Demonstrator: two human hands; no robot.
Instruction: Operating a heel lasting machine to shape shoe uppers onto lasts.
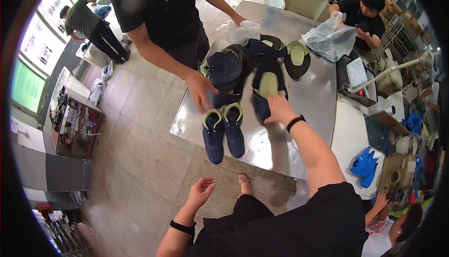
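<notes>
My right hand (279,109), with a black band at the wrist, is closed round one end of a navy shoe (262,105) on the metal table. Its pale green lining shows, and the shoe is slightly blurred. My left hand (201,192) hangs in the air off the table's near edge, holding nothing, its fingers loosely apart. A pair of navy lace-up shoes (213,137) stands side by side at that edge, toes toward me. Behind the pair lie more dark shoes (224,72), partly overlapping. Another shoe (298,59) with a pale green insole sits farther right.
Across the metal table (318,112), a co-worker's hand (200,91) reaches over the pair; their other hand is at a clear plastic bag (238,32). Another person at the far right has a plastic bag (329,39). Blue gloves (365,167) lie on a white surface to the right.
</notes>
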